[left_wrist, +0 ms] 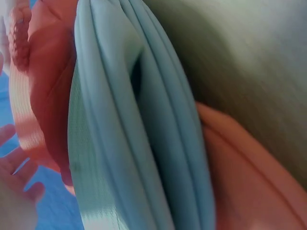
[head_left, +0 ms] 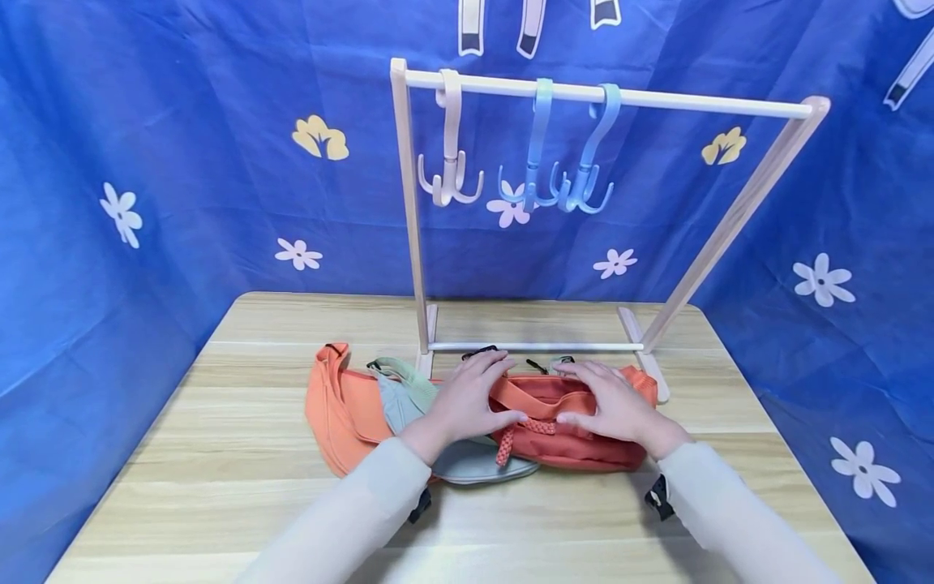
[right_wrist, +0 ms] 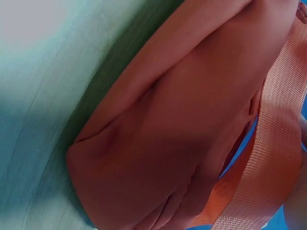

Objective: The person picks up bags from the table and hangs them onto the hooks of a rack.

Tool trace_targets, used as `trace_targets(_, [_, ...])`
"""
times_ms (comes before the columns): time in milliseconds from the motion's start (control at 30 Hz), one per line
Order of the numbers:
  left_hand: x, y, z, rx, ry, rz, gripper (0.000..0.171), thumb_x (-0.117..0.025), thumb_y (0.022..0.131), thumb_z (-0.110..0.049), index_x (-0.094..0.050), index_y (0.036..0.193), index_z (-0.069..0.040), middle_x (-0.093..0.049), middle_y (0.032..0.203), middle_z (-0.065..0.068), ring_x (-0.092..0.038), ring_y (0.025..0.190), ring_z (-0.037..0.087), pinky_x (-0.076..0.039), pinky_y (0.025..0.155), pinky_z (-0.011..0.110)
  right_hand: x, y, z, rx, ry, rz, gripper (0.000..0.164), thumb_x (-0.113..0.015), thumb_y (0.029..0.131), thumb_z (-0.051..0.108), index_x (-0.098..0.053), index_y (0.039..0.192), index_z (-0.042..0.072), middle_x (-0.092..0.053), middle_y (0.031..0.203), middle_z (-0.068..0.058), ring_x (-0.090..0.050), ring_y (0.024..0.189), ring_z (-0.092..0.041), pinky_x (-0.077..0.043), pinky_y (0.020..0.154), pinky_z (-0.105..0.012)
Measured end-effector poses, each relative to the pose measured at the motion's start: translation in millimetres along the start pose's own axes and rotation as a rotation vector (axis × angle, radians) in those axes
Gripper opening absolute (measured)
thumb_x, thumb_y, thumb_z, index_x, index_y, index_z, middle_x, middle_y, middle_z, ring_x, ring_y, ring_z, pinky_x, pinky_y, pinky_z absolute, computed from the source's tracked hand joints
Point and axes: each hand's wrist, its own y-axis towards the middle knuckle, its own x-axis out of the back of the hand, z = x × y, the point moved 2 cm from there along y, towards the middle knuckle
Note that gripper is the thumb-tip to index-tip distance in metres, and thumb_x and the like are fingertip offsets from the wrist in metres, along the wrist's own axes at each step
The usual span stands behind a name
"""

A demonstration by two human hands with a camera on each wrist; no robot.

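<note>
A red waist bag (head_left: 576, 450) with an orange webbing strap (head_left: 543, 403) and a braided zip pull (head_left: 505, 446) lies in front of the rack. My left hand (head_left: 467, 401) is at its left end, fingers spread and thumb pointing inward; these fingers (left_wrist: 19, 175) also show loosely spread in the left wrist view. Over the right part of the red bag, my right hand (head_left: 616, 405) has its fingers extended and thumb toward the left one. A pale blue-grey waist bag (head_left: 474, 464) lies partly under my left wrist, overlapping an orange waist bag (head_left: 328, 414).
Behind the bags stands a wooden rack (head_left: 715, 235) with a white top bar. From it hang one pinkish-white hook (head_left: 450, 154) and two blue hooks, a left one (head_left: 536, 150) and a right one (head_left: 589, 162). Black buckles (head_left: 659, 496) lie near the wrists. Blue patterned cloth surrounds the wooden table (head_left: 219, 487).
</note>
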Motion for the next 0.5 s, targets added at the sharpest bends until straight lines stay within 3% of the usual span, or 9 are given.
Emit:
trace_targets(267, [-12.0, 8.1, -7.1, -0.033, -0.071, 0.006, 0.077, -0.071, 0.078, -0.054, -0.051, 0.136, -0.008, -0.05, 0.136, 0.009, -0.042, 0.128, 0.028, -0.025, 0.108, 0.046, 1, 2, -4, -0.02, 0.048, 0.03, 0.075, -0.065, 0.078, 0.064, -0.047, 0.138, 0.022, -0.059, 0.123, 0.001, -0.058, 0.109, -0.019, -0.045, 0.089, -0.047])
trace_targets(500, [-18.4, 10.4, -8.0, -0.028, -0.138, -0.016, 0.073, -0.075, 0.077, -0.05, -0.055, 0.132, -0.008, -0.055, 0.132, 0.008, -0.044, 0.127, 0.029, -0.021, 0.11, 0.044, 0, 1, -8, -0.045, 0.069, 0.061, 0.07, -0.062, 0.078, 0.067, -0.05, 0.133, 0.026, -0.064, 0.104, 0.01, -0.061, 0.097, -0.011, -0.048, 0.082, -0.04])
